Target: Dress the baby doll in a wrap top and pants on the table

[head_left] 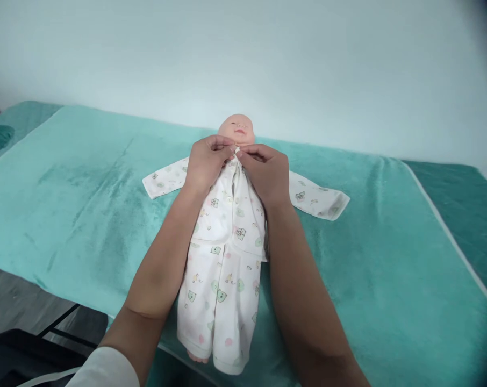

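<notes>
A baby doll [236,127] lies on its back, head toward the wall, dressed in a white printed jacket [247,226] and matching trousers [235,301]. Both jacket sleeves stretch out sideways. At the doll's neck, my left hand [209,161] pinches one side of the jacket's collar. Opposite it, my right hand [267,169] pinches the other side, the thumbs almost meeting under the chin. The jacket's front gapes a little below my fingers. Whatever fastener lies between my fingertips is hidden. One foot [198,357] shows below a trouser leg.
A turquoise plush cover [86,161] spreads over the table, with darker fabric [461,199] at the right end. A pale wall [243,59] rises behind. At the lower left are a black object [21,355] and a thin dark bar [58,321] beyond the table's front edge.
</notes>
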`<state>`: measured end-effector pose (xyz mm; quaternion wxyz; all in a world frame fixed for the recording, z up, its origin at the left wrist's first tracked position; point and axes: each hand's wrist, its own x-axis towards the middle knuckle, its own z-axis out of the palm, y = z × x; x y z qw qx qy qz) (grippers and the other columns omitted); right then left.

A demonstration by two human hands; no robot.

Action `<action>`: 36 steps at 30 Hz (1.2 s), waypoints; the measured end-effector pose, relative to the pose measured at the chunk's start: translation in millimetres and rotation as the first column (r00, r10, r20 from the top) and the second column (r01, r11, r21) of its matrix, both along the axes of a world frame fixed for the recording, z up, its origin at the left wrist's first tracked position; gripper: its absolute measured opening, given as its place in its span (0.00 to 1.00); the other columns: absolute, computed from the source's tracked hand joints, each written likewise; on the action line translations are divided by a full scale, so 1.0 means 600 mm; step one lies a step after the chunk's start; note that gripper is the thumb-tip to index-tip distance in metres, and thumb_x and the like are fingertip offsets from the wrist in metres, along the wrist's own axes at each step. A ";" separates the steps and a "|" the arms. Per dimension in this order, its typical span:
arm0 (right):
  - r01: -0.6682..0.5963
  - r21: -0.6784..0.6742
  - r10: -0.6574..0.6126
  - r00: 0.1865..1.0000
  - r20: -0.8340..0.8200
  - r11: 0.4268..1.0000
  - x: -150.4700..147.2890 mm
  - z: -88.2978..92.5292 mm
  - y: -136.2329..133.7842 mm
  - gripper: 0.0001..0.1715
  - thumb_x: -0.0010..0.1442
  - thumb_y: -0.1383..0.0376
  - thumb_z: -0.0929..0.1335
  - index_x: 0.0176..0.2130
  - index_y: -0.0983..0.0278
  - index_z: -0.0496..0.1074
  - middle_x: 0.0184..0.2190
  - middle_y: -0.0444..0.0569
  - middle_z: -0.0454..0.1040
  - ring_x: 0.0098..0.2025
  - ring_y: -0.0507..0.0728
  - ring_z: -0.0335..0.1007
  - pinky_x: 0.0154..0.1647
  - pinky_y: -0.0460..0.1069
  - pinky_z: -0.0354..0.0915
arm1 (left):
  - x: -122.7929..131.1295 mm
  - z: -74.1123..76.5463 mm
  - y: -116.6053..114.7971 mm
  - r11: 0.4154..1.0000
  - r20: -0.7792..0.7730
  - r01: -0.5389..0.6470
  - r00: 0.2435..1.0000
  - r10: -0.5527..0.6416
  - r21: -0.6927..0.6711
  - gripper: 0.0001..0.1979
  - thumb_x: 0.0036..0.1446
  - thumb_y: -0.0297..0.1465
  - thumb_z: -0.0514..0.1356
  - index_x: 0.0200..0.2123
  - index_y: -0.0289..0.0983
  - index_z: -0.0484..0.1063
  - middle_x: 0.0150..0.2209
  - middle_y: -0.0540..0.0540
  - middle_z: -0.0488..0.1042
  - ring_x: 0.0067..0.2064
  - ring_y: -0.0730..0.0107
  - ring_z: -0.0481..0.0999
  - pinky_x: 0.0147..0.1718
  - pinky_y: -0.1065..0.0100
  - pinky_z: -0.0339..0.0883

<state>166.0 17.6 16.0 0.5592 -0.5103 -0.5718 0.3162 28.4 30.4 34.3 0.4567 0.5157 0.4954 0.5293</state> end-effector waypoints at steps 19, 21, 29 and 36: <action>-0.024 0.026 0.024 0.999 -0.021 0.999 0.006 -0.001 0.001 0.03 0.57 0.66 0.73 0.32 0.60 0.80 0.34 0.44 0.82 0.40 0.56 0.78 0.49 0.53 0.74 | -0.010 -0.014 0.001 0.995 -0.144 -0.005 0.989 0.019 0.098 0.08 0.61 0.23 0.61 0.36 0.40 0.67 0.31 0.51 0.72 0.34 0.71 0.74 0.36 0.67 0.68; -0.047 0.016 0.048 0.999 -0.024 0.999 0.012 -0.005 0.004 0.04 0.59 0.65 0.72 0.34 0.60 0.80 0.35 0.44 0.82 0.41 0.56 0.78 0.49 0.54 0.74 | -0.010 -0.012 0.001 0.998 -0.122 0.001 0.993 0.008 0.070 0.07 0.62 0.23 0.61 0.37 0.40 0.66 0.30 0.52 0.71 0.32 0.71 0.73 0.34 0.68 0.67; -0.073 0.010 0.073 0.997 -0.038 0.997 0.011 -0.009 0.010 0.06 0.56 0.70 0.72 0.35 0.60 0.80 0.36 0.44 0.82 0.39 0.54 0.78 0.47 0.52 0.75 | -0.004 -0.015 0.003 0.993 -0.164 -0.001 0.986 0.021 0.120 0.08 0.64 0.22 0.58 0.37 0.41 0.64 0.30 0.52 0.74 0.34 0.71 0.75 0.36 0.68 0.67; -0.074 -0.021 0.073 0.995 -0.065 0.997 0.010 -0.011 0.012 0.06 0.54 0.71 0.74 0.34 0.60 0.78 0.33 0.44 0.80 0.37 0.53 0.76 0.45 0.52 0.75 | -0.008 -0.017 0.003 0.978 -0.287 0.042 0.958 0.019 0.203 0.07 0.68 0.23 0.56 0.40 0.42 0.67 0.31 0.52 0.76 0.38 0.70 0.77 0.41 0.66 0.68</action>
